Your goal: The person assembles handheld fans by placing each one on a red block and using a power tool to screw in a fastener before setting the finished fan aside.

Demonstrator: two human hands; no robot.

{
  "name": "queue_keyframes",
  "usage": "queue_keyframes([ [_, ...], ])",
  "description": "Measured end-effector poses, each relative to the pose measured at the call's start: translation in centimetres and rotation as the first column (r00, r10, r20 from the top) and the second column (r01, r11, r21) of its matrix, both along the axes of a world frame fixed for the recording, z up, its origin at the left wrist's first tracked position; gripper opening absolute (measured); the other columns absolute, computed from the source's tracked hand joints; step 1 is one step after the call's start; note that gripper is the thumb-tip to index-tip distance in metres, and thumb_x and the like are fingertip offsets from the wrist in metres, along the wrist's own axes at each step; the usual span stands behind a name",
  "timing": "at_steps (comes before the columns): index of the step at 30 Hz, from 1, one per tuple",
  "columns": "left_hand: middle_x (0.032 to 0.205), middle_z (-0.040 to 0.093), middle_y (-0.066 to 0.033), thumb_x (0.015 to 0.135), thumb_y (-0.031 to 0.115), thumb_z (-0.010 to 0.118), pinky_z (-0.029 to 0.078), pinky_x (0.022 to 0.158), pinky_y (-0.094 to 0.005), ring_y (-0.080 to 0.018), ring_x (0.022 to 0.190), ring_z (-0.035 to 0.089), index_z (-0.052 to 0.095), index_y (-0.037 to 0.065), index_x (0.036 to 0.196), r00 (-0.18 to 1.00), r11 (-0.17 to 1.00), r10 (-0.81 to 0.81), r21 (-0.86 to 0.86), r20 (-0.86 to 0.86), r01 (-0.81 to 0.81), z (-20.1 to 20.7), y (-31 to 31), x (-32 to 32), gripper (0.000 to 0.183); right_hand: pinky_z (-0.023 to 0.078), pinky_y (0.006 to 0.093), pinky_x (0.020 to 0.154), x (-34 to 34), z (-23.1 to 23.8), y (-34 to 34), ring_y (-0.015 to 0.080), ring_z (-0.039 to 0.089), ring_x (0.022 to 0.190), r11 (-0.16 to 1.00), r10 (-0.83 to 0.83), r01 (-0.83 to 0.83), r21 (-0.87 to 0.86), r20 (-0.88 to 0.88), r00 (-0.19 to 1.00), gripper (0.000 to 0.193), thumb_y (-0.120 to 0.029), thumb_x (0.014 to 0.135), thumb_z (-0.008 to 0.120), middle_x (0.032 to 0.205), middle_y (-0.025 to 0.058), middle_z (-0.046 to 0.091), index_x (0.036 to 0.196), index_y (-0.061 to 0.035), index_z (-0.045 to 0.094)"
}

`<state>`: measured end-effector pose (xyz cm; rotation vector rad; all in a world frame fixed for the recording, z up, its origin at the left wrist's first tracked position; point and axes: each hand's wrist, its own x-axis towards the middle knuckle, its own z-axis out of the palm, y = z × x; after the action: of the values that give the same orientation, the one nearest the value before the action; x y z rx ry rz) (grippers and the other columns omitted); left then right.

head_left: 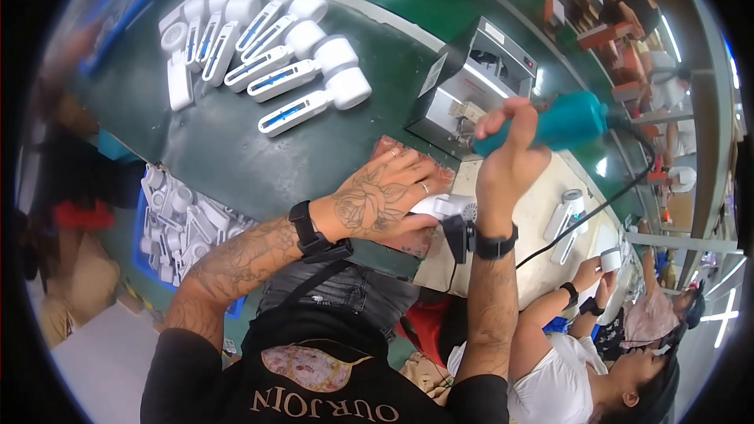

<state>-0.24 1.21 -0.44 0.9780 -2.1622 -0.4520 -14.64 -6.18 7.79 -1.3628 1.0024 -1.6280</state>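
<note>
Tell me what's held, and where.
Right hand: teal tool, gripped near the end opposite its cord. Left hand: white device, held by its left end.

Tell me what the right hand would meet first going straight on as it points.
Likely the grey metal machine ahead of the right hand, though depth is unclear; it might pass above.

teal screwdriver (565,122) was blurred, tip too smeared to make out; right hand (512,148) looked blurred too. left hand (386,192) hid part of white fan (441,206). left forearm (245,261) covered part of blue crate (140,229). upper blue tray (126,9) was blurred. co-worker in white shirt (554,381) was cut off by lower edge.
</note>
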Motion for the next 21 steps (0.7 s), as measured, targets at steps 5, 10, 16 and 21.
queue_keyframes([
  [5,0.119,0.058,-0.0099,0.090,0.042,0.069,0.042,0.102,-0.0439,-0.0303,0.115,0.053,0.065,0.012,0.125,0.999,1.000,-0.011,0.004,0.040,0.011,-0.3,0.0,-0.1,0.046,0.042,0.0287,0.055,-2.4,0.2,4.9,0.0167,0.051,0.060,1.000,0.016,-0.017,0.014,0.020,1.000,0.051,-0.048,0.100,0.062,0.068,0.0054,0.050,0.105,0.0019,0.056],
  [10,0.121,0.057,-0.0108,0.090,0.043,0.068,0.042,0.102,-0.0443,-0.0310,0.115,0.053,0.065,0.012,0.126,0.999,1.000,0.014,-0.022,0.030,-0.013,-0.2,0.1,0.0,0.048,0.043,0.0285,0.056,-2.4,-0.4,5.8,0.0168,0.052,0.060,0.998,0.049,-0.051,-0.045,-0.046,0.998,0.057,-0.053,0.097,0.064,0.069,0.0061,0.052,0.107,0.0026,0.056],
  [16,0.122,0.057,-0.0120,0.089,0.042,0.068,0.041,0.105,-0.0465,-0.0314,0.117,0.052,0.063,0.009,0.127,0.998,1.000,-0.006,0.007,0.061,0.006,-0.1,0.2,0.0,0.051,0.043,0.0299,0.055,-2.6,-1.6,5.7,0.0179,0.053,0.058,0.997,0.064,-0.064,-0.039,-0.017,0.998,0.053,-0.051,0.098,0.064,0.068,0.0068,0.051,0.101,0.0010,0.054],
  [21,0.121,0.057,-0.0125,0.087,0.040,0.069,0.040,0.107,-0.0473,-0.0312,0.117,0.052,0.062,0.007,0.126,0.996,1.000,-0.020,0.025,0.082,0.018,0.3,0.1,-0.2,0.051,0.044,0.0319,0.055,-2.7,-2.2,5.6,0.0192,0.052,0.057,0.996,0.085,-0.085,-0.008,0.019,0.996,0.045,-0.044,0.100,0.063,0.068,0.0078,0.051,0.094,-0.0013,0.050],
])
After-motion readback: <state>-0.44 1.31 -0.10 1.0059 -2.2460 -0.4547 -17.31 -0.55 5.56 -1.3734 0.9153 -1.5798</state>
